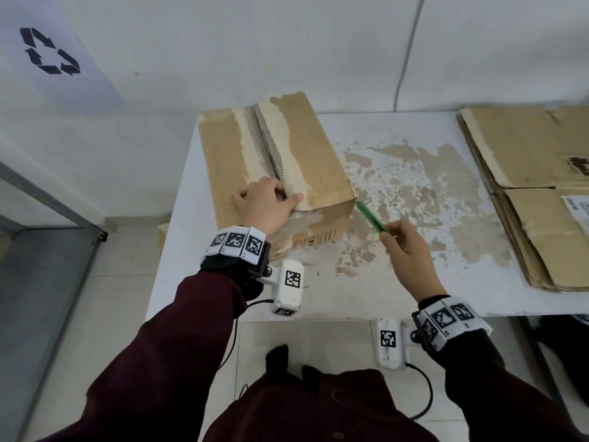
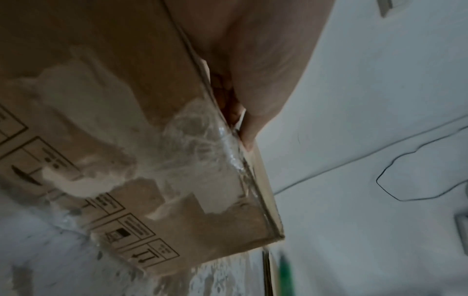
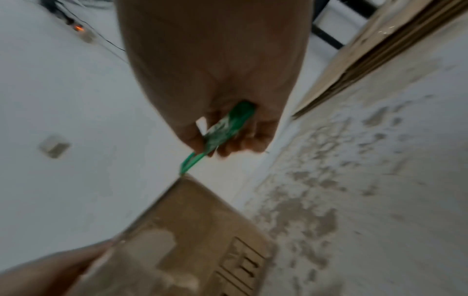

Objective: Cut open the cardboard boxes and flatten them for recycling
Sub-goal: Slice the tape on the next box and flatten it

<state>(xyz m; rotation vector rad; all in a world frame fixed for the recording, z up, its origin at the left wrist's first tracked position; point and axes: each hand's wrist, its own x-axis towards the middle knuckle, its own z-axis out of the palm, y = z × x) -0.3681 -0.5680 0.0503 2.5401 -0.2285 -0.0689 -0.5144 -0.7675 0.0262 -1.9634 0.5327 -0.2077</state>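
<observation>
A worn brown cardboard box [image 1: 223, 148] stands on the white table [image 1: 414, 288], its top seam split open along the middle. My left hand [image 1: 267, 202] rests on the near end of the top, fingers curled into the seam gap and thumb lying on the right flap. From the left wrist view the box [image 2: 113, 100] shows torn clear tape on its near face under my left hand [image 2: 253, 60]. My right hand [image 1: 408, 250] grips a green utility knife [image 1: 371, 218], whose tip points at the box's near right corner. The knife [image 3: 222, 128] sits in my right hand [image 3: 215, 60] just above the box [image 3: 202, 230].
A stack of flattened cardboard [image 1: 526, 186] lies on the table's right side. Brown paper residue [image 1: 414, 193] is stuck across the tabletop between the box and the stack. A recycling sign [image 1: 47, 51] hangs on the wall at left, and a cable [image 1: 406, 52] runs down the wall behind the table.
</observation>
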